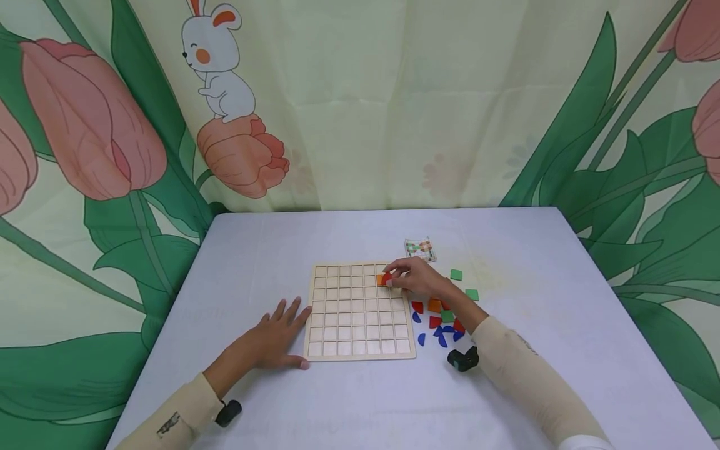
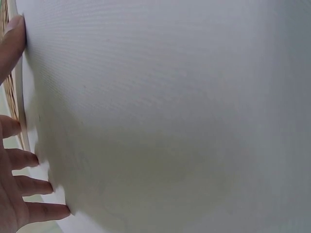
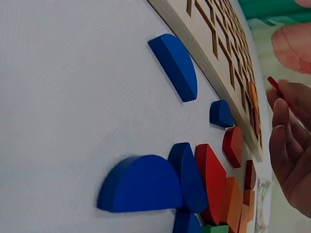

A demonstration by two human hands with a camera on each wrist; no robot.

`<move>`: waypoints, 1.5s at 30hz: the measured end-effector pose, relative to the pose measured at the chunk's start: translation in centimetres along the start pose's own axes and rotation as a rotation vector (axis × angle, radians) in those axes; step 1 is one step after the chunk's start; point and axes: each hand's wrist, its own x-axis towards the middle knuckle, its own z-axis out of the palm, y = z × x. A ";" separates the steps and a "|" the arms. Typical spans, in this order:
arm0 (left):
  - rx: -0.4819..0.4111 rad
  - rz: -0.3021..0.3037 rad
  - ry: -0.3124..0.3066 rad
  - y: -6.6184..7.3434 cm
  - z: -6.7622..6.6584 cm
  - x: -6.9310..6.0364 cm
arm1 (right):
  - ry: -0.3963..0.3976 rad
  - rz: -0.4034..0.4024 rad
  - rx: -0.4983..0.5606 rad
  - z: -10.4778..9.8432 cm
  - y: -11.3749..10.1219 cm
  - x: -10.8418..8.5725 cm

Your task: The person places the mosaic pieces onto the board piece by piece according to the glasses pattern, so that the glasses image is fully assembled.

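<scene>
A light wooden grid board lies on the white table, its square cells mostly bare. My left hand rests flat beside its left edge with fingers spread, thumb and fingertips at the rim. Over the board's upper right, my right hand pinches a small red piece between thumb and fingers. An orange square sits in a cell right by that piece. In the right wrist view, a red piece set in the board shows beyond the rim, partly hidden.
Loose pieces lie right of the board: several blue half-circles, red pieces, orange squares and green squares. Behind the right hand lies a small patterned packet. A printed curtain hangs behind the table.
</scene>
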 end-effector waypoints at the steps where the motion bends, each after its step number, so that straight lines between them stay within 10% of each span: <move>1: 0.001 0.002 0.002 0.0 0.0 0.0 | -0.002 -0.001 0.007 0.1 0.0 0.1; 20: -0.018 -0.004 0.008 0.0 0.0 -0.2 | 0.002 -0.013 -0.023 1.3 -0.4 1.4; 45: -0.001 -0.005 0.015 -0.2 0.1 0.0 | 0.017 0.018 -0.328 2.4 -2.3 3.2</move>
